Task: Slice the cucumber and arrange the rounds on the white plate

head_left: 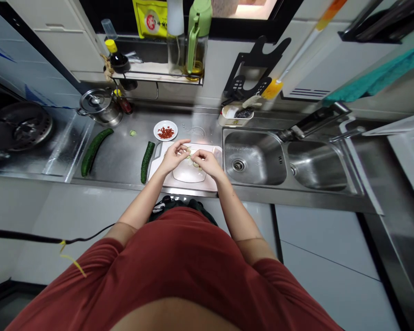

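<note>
Both my hands are above a white cutting board (212, 179) on the steel counter. The fingers of my left hand (173, 157) are bent in a pinch around a small pale piece (188, 150), its kind too small to make out. Thumb and forefinger of my right hand (207, 163) are pressed together close beside it; what they hold is hidden. A few similar pale bits (196, 164) lie on the board below the fingers. Left of the board is a short piece of cucumber (147, 162). Just behind stands a white plate (156, 131) with chopped red pieces (166, 133).
A longer cucumber (94, 151) and a green cucumber end (133, 133) lie farther left. A lidded steel pot (101, 108) stands at the back left, near a frying pan (19, 126). The double sink (255, 158) adjoins the board's right. Bottles (196, 41) fill a rack above.
</note>
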Available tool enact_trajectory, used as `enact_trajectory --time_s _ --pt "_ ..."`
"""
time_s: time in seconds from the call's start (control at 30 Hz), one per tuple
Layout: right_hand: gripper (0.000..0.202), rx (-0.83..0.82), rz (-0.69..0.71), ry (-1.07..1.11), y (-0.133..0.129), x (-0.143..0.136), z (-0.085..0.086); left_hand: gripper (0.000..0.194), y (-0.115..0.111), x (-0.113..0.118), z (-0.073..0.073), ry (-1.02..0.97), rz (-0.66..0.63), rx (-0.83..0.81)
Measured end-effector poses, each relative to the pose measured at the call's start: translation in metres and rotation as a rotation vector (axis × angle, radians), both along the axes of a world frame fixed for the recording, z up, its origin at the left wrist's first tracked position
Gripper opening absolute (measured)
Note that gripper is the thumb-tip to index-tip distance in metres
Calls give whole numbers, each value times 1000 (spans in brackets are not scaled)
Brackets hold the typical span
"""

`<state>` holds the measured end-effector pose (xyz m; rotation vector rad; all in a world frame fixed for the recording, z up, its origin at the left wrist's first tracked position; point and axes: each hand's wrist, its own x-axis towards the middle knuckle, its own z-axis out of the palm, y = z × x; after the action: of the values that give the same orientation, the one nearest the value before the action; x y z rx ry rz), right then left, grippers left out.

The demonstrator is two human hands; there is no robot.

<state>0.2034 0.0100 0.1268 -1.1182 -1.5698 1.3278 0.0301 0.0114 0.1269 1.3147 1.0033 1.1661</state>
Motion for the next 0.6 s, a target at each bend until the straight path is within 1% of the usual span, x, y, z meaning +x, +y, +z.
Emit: enact_trajectory --time_s 0.13,0.27,0.33,0.47,0.53,0.6 --pt "26 -28 21 -50 3 1 -18 46 5 -3 -22 82 15 -11" --pt "26 -146 71 -147 4 3 -43 41 6 -3 -51 190 -1 -2" --pt "25 -196 80 -248 3 3 -57 39 4 -3 -68 256 -6 -27" --pt "18 -209 112 -495 -3 2 -83 40 -3 -3 -103 402 -28 -125" --pt "16 -198 146 -609 -6 2 -93 39 -9 -4 -115 476 -49 -160" --pt "15 -172 178 -710 -10 0 -100 38 -14 -4 -120 564 -64 -174"
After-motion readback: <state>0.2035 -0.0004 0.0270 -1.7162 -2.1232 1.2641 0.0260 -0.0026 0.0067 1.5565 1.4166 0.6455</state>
